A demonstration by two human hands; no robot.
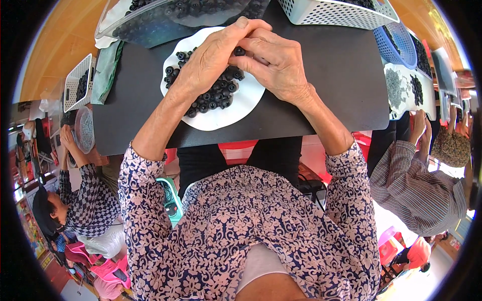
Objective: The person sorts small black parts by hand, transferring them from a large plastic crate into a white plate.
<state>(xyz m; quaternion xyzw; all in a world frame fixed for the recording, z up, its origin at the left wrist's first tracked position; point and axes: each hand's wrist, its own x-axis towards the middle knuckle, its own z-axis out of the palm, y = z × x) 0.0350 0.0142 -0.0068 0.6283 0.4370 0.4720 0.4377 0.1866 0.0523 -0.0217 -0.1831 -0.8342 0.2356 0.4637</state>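
Note:
My left hand and my right hand meet above a white plate, fingertips together. One small round black part shows between them, at the thumb and finger of my right hand. The left hand's fingers are bent in against the right; what they grip is hidden behind the hand. Several more black parts, round with a hole or knob in the middle, lie heaped on the plate below my wrists. Others sit at its left side, partly covered by my left hand and forearm.
A clear bin of black parts stands behind the plate, on the dark table. A white perforated basket is at the back right, a blue basket beyond. Co-workers sit left and right.

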